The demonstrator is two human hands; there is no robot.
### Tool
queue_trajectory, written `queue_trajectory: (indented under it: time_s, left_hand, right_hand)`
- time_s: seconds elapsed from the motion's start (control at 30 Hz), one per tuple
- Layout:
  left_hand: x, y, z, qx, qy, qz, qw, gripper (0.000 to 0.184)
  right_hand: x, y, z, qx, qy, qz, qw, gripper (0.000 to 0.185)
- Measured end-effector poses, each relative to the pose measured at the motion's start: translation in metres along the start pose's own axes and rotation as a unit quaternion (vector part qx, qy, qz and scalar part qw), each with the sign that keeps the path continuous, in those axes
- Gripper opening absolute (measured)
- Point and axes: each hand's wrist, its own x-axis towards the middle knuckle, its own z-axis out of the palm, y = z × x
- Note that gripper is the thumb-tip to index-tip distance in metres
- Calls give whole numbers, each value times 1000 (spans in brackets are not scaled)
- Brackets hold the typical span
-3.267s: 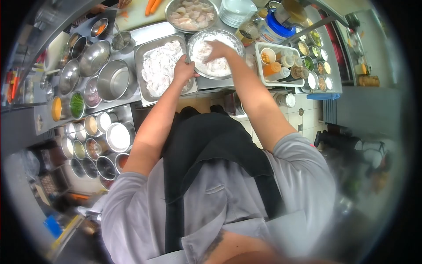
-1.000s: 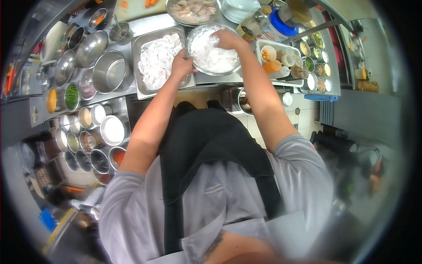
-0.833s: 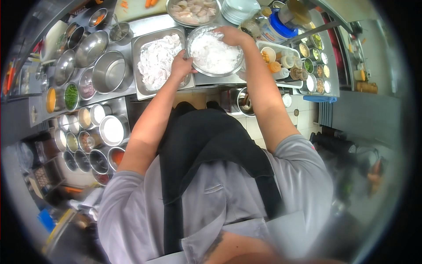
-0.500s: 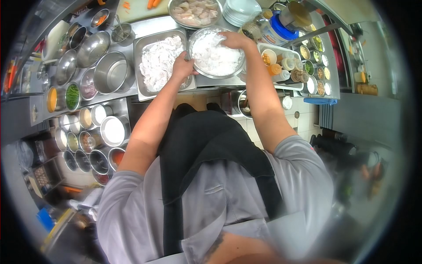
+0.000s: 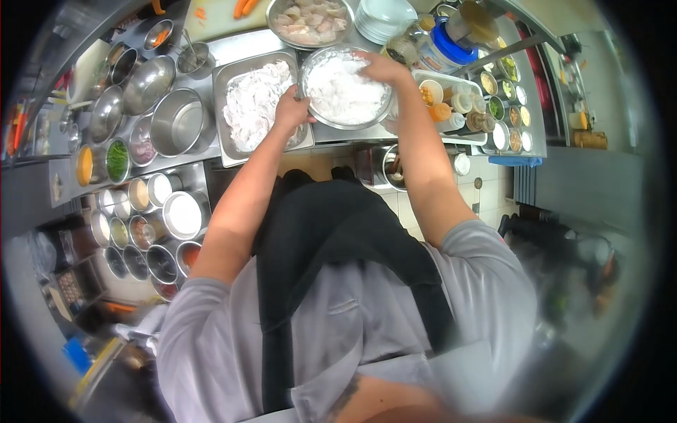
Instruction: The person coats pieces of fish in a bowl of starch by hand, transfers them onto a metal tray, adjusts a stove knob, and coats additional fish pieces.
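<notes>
My left hand point(image 5: 293, 111) grips the left rim of a round steel bowl point(image 5: 347, 125), its fingers closed on the edge. White powder point(image 5: 344, 88) with coated lumps fills that bowl. At the bowl's upper right edge, my right hand point(image 5: 381, 68) reaches in over the powder; its fingertips are partly hidden, and what they may hold cannot be made out. Just left of the bowl lies a rectangular steel tray point(image 5: 220, 92) of white-coated pieces point(image 5: 255, 102). Behind the bowl sits another bowl with pale raw meat pieces point(image 5: 310, 21).
Several steel bowls and pots point(image 5: 178, 121) crowd the left counter. Containers of ingredients point(image 5: 185, 214) stand lower left. Right of the bowl are a white basket point(image 5: 462, 137) of bottles and a blue-lidded tub point(image 5: 451, 44). Stacked plates point(image 5: 384, 20) and a cutting board point(image 5: 211, 21) lie behind.
My right hand has shifted from the middle of the powder to the bowl's upper right side. My left hand stays on the rim. More white powder now covers the bowl's contents.
</notes>
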Motion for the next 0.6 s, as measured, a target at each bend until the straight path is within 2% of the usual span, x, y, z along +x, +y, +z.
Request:
queue_trajectory:
  time_s: [0.17,0.23,0.37,0.43,0.47,0.53,0.6]
  left_hand:
    - [0,0,0,2,2,-3,1000,63]
    - [0,-1,-1,-5,-4,-4,1000,63]
    - [-2,1,-1,-9,-9,-5,1000,62]
    - [-3,2,-1,-5,-5,-4,1000,61]
    - [-3,2,-1,0,-1,-3,1000,59]
    - [0,-2,-1,-9,-2,-3,1000,58]
    - [2,1,-1,-19,-1,2,1000,57]
  right_hand:
    - [6,5,-3,-43,3,-21,999,68]
    - [13,10,-1,-154,40,-29,987,71]
    - [19,22,6,-149,73,-57,985,71]
    - [33,33,21,-16,27,-10,999,71]
    - [38,38,38,-17,26,-11,999,71]
    - [41,45,76,-252,52,-130,958,65]
    - [39,48,87,-246,76,-130,957,64]
